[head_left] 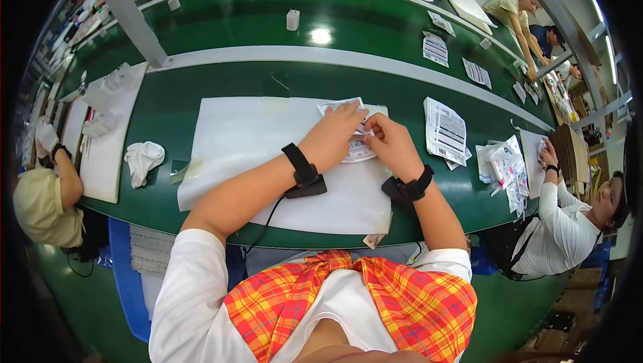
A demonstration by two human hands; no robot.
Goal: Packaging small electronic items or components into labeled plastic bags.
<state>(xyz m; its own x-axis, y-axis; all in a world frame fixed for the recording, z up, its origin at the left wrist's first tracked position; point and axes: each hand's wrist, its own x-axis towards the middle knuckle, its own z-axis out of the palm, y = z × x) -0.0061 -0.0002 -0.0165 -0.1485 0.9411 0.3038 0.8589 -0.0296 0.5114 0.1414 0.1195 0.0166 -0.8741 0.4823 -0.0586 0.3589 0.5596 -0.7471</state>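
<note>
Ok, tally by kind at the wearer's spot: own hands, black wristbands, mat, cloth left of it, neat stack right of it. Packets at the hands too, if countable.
Hands: 2 (left hand, right hand)
Wristbands: 2
Mat: 1
Cloth: 1
Stack: 1
Total: 7
Packets at the hands: partly covered, left out.

Packet [360, 152] apparently on mat [244, 138], left of stack [445, 128]

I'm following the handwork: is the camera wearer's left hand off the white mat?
No, the left hand is over the white mat, lying across a printed packet.
</note>
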